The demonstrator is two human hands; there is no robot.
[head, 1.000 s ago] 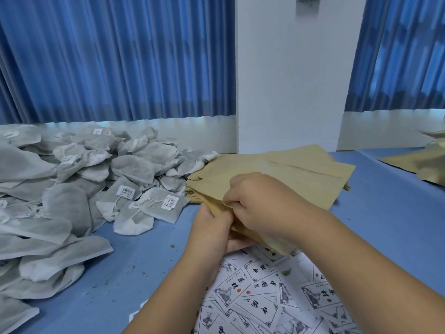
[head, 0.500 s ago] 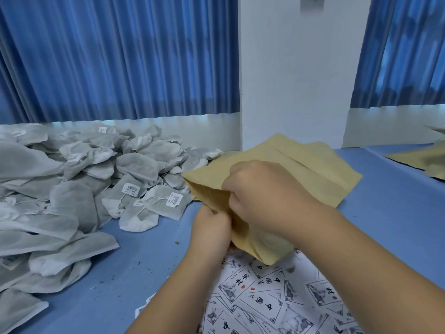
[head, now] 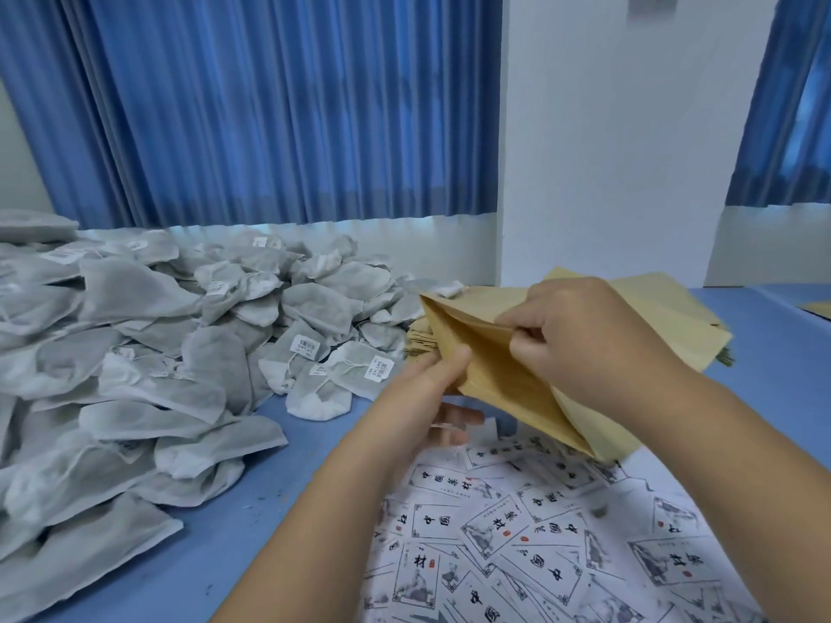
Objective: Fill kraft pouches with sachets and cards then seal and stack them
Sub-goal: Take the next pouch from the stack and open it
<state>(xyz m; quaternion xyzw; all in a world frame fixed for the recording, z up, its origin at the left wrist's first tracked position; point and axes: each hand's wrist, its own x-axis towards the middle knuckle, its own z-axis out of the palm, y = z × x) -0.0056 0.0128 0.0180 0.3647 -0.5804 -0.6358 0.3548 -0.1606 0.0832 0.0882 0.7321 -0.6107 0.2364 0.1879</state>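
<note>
A kraft pouch (head: pixel 499 375) is held above the blue table, its mouth spread open toward the left. My left hand (head: pixel 427 393) pinches the near lip of the mouth between thumb and fingers. My right hand (head: pixel 580 339) pinches the far lip and pulls it away. A stack of flat kraft pouches (head: pixel 665 317) lies behind my right hand. Grey sachets (head: pixel 148 353) with small white tags form a big heap on the left. Printed white cards (head: pixel 517 532) lie scattered under my forearms.
The blue table (head: pixel 270 478) shows a bare strip between the sachet heap and the cards. More kraft pouches (head: pixel 816 308) lie at the far right edge. Blue curtains (head: pixel 270 110) and a white pillar (head: pixel 607 141) stand behind the table.
The pouch has been lifted off the stack and tilted; both hands have pulled its lips apart, so the mouth now gapes open. The view has shifted slightly.
</note>
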